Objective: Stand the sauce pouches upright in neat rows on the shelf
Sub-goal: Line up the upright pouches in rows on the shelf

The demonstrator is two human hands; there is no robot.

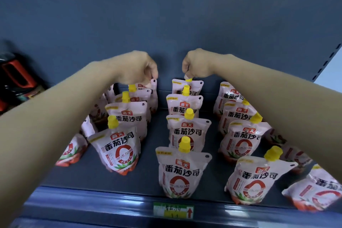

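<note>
Head view: both arms reach to the back of a dark shelf (pixel 148 181) where pouches stand in rows. The left hand (pixel 137 68) pinches the top of the back left pouch (pixel 152 89); the right hand (pixel 199 65) pinches the yellow cap of the back middle pouch (pixel 187 87). This looks like straightening the back row. Next, likely release, then right the tipped pouch (pixel 314 190) at front right.

Even, dim-ish light, probably overhead; soft shadows. Wide-angle bending at edges, forearms and price label (pixel 173 211) blurred.
</note>
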